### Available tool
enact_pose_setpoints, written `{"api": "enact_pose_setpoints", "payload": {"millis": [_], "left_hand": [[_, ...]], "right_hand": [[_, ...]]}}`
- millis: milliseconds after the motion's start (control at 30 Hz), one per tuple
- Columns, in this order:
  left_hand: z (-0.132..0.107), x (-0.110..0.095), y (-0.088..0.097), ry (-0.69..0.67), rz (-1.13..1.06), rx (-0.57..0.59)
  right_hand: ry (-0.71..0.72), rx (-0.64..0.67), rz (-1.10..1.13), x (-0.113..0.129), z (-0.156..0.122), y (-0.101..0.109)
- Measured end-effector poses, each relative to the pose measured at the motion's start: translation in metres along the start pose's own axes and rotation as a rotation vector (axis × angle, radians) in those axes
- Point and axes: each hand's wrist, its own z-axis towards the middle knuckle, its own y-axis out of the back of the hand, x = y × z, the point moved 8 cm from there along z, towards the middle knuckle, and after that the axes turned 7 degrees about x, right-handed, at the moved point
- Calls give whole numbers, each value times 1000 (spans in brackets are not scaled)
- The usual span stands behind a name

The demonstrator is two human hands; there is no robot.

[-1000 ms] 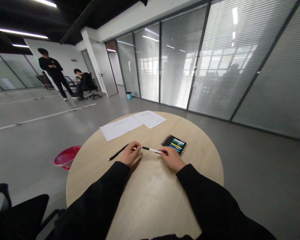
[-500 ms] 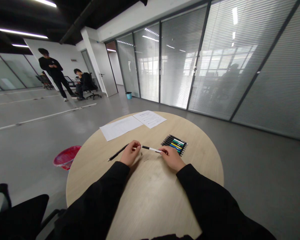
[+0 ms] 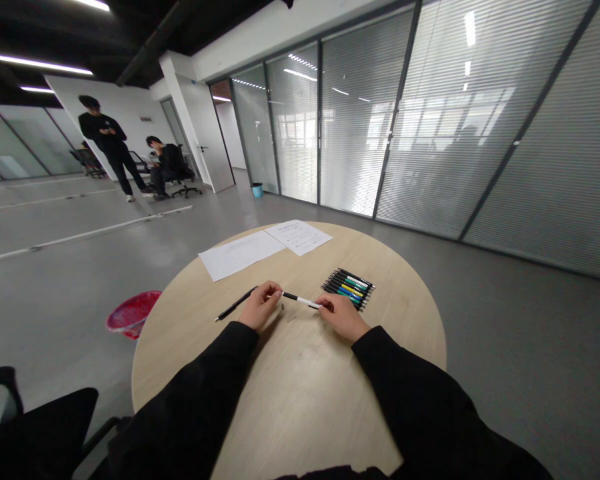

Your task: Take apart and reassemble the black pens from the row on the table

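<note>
My left hand (image 3: 261, 305) and my right hand (image 3: 343, 317) rest on a round pale wood table (image 3: 300, 380). Between them, a black-and-white pen (image 3: 300, 301) is pinched by the fingertips of both hands. A black pen (image 3: 235, 304) lies at my left hand, its right end hidden behind the fingers. Two tiny scraps (image 3: 287, 312) sit on the table just below the held pen. To the right of my right hand lies a neat row of several colored pens (image 3: 348, 289).
Two white paper sheets (image 3: 260, 249) lie at the table's far side. A red bin (image 3: 131, 313) stands on the floor left of the table, and a black chair (image 3: 35, 427) is at lower left. Two people (image 3: 130, 150) are far off by a glass wall with blinds (image 3: 430, 113).
The view has shifted slightly. Both hands and the black-and-white pen stay almost in the same place, and nothing has been let go.
</note>
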Motion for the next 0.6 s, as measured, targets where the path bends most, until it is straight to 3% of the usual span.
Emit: {"api": "enact_pose_setpoints", "payload": {"millis": [333,600], "left_hand": [[-2,9,-2,0,-7,-23],[-10,-18,-14,-108,504,59]], "right_hand": [[-5,-51,-42,0,1,5],[-48,-172,-65,-5,0,16]]}}
